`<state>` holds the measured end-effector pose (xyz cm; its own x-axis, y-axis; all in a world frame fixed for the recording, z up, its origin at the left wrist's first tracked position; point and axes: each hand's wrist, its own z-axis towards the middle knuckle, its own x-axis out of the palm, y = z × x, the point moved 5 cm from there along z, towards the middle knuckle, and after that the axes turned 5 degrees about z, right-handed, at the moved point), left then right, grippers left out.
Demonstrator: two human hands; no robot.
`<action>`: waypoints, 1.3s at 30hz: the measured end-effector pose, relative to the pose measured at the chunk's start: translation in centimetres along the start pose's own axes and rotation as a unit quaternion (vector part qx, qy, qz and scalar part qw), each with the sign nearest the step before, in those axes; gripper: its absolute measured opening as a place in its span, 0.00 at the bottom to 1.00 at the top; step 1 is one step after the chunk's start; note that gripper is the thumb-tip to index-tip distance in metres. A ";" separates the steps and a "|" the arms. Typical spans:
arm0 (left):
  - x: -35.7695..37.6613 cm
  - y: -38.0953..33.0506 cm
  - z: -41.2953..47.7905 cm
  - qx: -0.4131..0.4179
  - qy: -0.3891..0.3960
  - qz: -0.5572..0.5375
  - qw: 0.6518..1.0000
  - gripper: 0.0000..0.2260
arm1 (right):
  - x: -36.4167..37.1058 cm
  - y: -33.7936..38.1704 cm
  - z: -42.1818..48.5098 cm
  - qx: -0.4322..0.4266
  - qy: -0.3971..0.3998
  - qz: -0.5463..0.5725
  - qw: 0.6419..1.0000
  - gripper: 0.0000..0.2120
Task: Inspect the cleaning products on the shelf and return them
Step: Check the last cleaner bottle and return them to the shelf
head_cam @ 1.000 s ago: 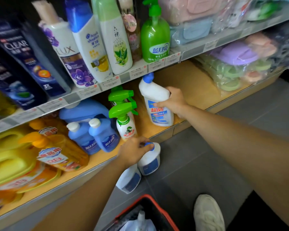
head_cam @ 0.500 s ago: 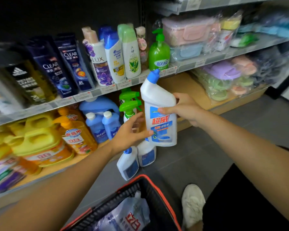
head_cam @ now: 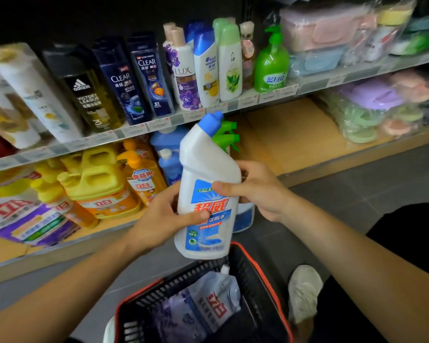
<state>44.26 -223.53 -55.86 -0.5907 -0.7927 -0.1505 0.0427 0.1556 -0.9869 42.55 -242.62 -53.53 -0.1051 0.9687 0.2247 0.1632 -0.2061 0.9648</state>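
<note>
**A:** Fingers (head_cam: 193, 217) on both sides are curled round the white cleaner bottle (head_cam: 206, 164)?

**B:** Yes. The left hand (head_cam: 156, 221) grips its lower half, with the thumb lying across the front label. The right hand (head_cam: 263, 191) grips its shoulder from the other side, with the thumb on the label's top edge.

**A:** And where is the bottle itself?

**B:** It is in the air, nearly upright and leaning a little, with its blue cap (head_cam: 209, 122) on top. The lower shelf (head_cam: 287, 134) is behind it.

**A:** What is close to it?

**B:** Two green spray heads (head_cam: 227, 137) show just behind its neck. Yellow jugs (head_cam: 97, 174) stand on the shelf well to its left. A black basket (head_cam: 255, 288) with a red rim sits below its base, with a refill pouch (head_cam: 208, 305) inside.

**A:** And further off?

**B:** A row of shampoo bottles (head_cam: 144, 78) stands on the shelf above it, and a pale shoe (head_cam: 304, 290) is below it to the right.
</note>
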 end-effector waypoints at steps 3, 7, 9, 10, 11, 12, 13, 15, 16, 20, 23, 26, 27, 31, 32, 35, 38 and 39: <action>-0.7 1.4 -1.6 -0.003 -0.021 0.004 1.000 0.19 | 1.2 -1.8 0.3 0.019 0.026 -0.002 0.999 0.23; -1.7 3.9 -2.3 -0.025 -0.054 0.028 0.998 0.22 | 1.1 -1.9 1.3 -0.007 0.023 -0.068 0.997 0.18; -2.2 5.0 -2.3 -0.032 -0.059 0.054 0.996 0.24 | -0.1 -0.8 1.8 -0.032 -0.021 -0.080 0.996 0.19; -2.4 5.5 -2.3 -0.035 -0.062 0.076 0.995 0.25 | -0.7 -0.3 1.9 -0.047 -0.034 -0.083 0.995 0.20; -2.6 5.8 -2.2 -0.038 -0.065 0.105 0.992 0.26 | -1.1 0.0 1.8 -0.061 -0.034 -0.084 0.994 0.21; -2.7 6.1 -2.0 -0.039 -0.067 0.139 0.987 0.27 | -1.2 0.2 1.8 -0.073 -0.024 -0.085 0.993 0.21; -2.9 6.3 -1.9 -0.037 -0.067 0.175 0.982 0.28 | -1.1 0.3 1.8 -0.082 -0.010 -0.091 0.992 0.21; -2.9 6.5 -1.6 -0.030 -0.064 0.244 0.967 0.30 | -0.7 0.1 1.8 -0.097 0.003 -0.121 0.988 0.17; -2.9 6.5 -1.6 -0.026 -0.063 0.272 0.960 0.31 | -0.5 0.1 1.9 -0.102 0.002 -0.134 0.986 0.14; -2.9 6.1 -1.6 0.000 -0.082 0.347 0.934 0.29 | -0.2 -0.3 1.9 -0.122 0.004 -0.153 0.981 0.04; -2.8 5.4 -1.7 0.028 -0.106 0.388 0.915 0.29 | -0.4 -0.7 2.0 -0.102 -0.014 -0.093 0.990 0.02; -2.5 4.4 -2.0 0.075 -0.129 0.443 0.884 0.30 | -1.0 -1.4 2.3 -0.063 -0.084 -0.015 0.994 0.11; -2.4 4.0 -2.1 0.090 -0.135 0.462 0.872 0.30 | -1.2 -1.7 2.3 -0.051 -0.099 0.003 0.994 0.14; -2.5 3.5 -2.0 0.097 -0.131 0.495 0.854 0.31 | -1.4 -2.1 2.6 -0.015 -0.093 0.033 0.995 0.15; -2.6 3.5 -1.8 0.086 -0.124 0.492 0.857 0.31 | -1.4 -2.0 2.6 -0.022 -0.092 0.020 0.995 0.15; -3.0 3.7 -1.5 0.050 -0.114 0.453 0.883 0.33 | -1.4 -1.4 2.6 -0.073 -0.081 -0.023 0.994 0.13; -2.9 3.7 -1.3 0.022 -0.105 0.391 0.914 0.32 | -1.4 -0.7 2.5 -0.116 -0.062 -0.061 0.989 0.10; -2.9 3.8 -1.2 0.011 -0.098 0.366 0.925 0.31 | -1.4 -0.5 2.5 -0.129 -0.055 -0.073 0.987 0.07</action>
<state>45.15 -219.96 -59.15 -0.2402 -0.5712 -0.7849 0.3919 0.6827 -0.6167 45.09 -243.52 -54.71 -0.0001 0.9969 0.0786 -0.1023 -0.0782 0.9917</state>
